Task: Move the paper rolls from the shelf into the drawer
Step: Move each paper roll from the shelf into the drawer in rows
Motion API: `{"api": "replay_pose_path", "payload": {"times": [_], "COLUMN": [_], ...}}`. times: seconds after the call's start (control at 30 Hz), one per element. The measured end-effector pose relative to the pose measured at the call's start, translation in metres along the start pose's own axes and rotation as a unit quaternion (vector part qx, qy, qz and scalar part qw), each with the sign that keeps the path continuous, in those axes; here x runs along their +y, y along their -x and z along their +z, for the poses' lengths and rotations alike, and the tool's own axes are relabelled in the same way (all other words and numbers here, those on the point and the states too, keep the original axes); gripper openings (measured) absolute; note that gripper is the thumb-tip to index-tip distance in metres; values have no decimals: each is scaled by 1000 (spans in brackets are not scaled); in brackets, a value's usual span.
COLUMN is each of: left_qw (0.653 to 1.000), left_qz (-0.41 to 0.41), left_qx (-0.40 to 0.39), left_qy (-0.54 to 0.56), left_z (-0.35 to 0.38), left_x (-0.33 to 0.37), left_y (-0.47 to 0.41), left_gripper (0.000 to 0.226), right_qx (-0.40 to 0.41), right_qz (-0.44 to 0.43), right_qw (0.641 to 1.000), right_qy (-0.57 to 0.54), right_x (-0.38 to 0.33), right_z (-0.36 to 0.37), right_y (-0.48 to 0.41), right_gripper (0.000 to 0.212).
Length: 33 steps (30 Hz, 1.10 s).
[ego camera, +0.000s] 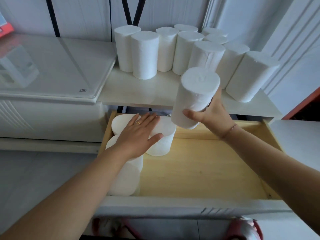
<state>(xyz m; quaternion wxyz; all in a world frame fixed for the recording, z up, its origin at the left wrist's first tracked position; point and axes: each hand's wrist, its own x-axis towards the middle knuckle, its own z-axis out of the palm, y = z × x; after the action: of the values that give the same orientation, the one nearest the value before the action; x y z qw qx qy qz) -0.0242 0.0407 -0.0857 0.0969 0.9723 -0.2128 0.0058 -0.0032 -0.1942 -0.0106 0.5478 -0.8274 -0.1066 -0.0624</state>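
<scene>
Paper rolls (126,179) stand upright along the left side of the open wooden drawer (199,167), which takes the lower middle of the frame. Above it, the white shelf (138,90) carries a tight group of more rolls (181,49), also upright. One roll (195,97) is in the air over the back edge of the drawer, a little tilted. My right hand (216,113) holds it low, thumb in front and fingers curled behind. My left hand (138,135) rests flat on the drawer rolls, fingers straight and close together, with a ring (137,123) on one.
</scene>
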Motion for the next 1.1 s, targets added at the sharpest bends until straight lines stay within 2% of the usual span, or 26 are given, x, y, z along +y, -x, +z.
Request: {"api": "replay_pose_path", "payload": {"times": [0.2,0.4,0.83,1.0,1.1], "left_qw": [1000,1000,1000,1000,1000], "left_qz": [-7,-3,-1,1,1], "left_qx": [-3,6,7,6,4], "left_qy": [-14,-8,-10,-8,-8], "left_z": [1,1,3,2,1], "left_x": [1,-1,-3,-3,-3], "left_y": [-1,-1,-2,-2,-1], "left_gripper": [65,65,65,68,70], "right_qx": [-91,-136,-134,-190,-255], "right_qz": [60,106,116,150,166], "right_qw": [994,984,979,962,941], "right_qy": [26,48,106,126,146], "right_x": [30,71,111,114,108], "right_z": [-28,-6,8,-7,-20], "right_y": [32,44,51,51,43], "right_gripper": [114,96,110,116,111]}}
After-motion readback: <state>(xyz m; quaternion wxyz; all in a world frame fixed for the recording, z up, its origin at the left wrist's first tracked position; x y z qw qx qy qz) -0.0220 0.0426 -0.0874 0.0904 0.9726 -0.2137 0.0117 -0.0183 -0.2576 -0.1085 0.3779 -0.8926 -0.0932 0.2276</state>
